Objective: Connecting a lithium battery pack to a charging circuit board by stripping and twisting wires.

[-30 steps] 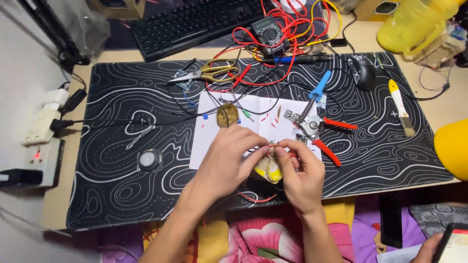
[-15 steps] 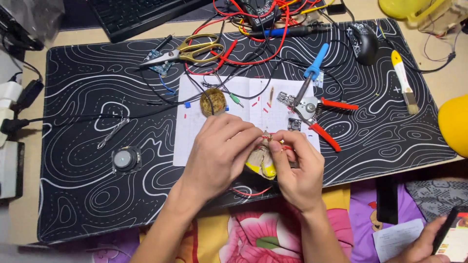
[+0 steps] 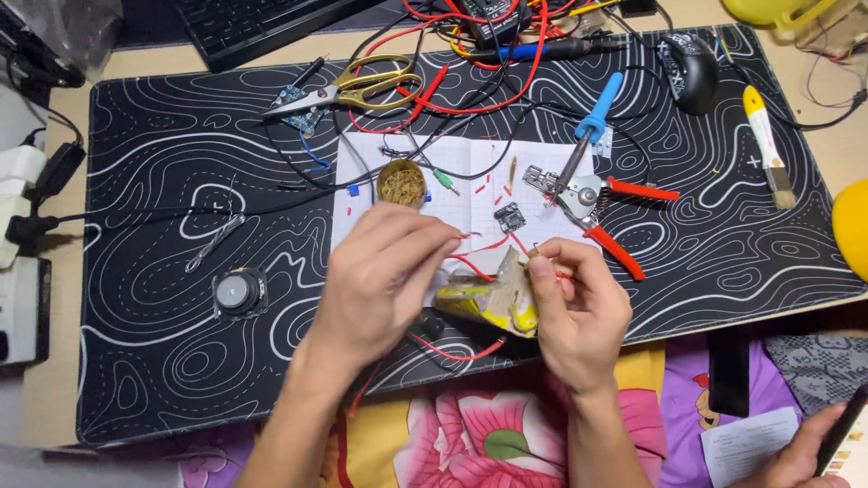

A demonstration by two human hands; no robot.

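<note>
Black desk mat with white contour lines (image 3: pixel 163 181) fills the view, and near its left edge sits a small round silver speaker (image 3: pixel 234 292). Moving right, gold-handled scissors (image 3: pixel 362 86) lie by the far edge. The left hand (image 3: pixel 380 280) hovers over the white paper sheet (image 3: pixel 470 185), fingers pinched on a thin red wire (image 3: pixel 484 247). The right hand (image 3: pixel 579 312) is closed around a yellow plastic gear motor (image 3: pixel 493 298) near the mat's near edge (fingertips pinching something too small to make out). Further right lie a blue-handled soldering iron (image 3: pixel 592 117) and red-handled wire strippers (image 3: pixel 606 212). At the near right corner, another person's hand (image 3: pixel 800 456) shows.
</note>
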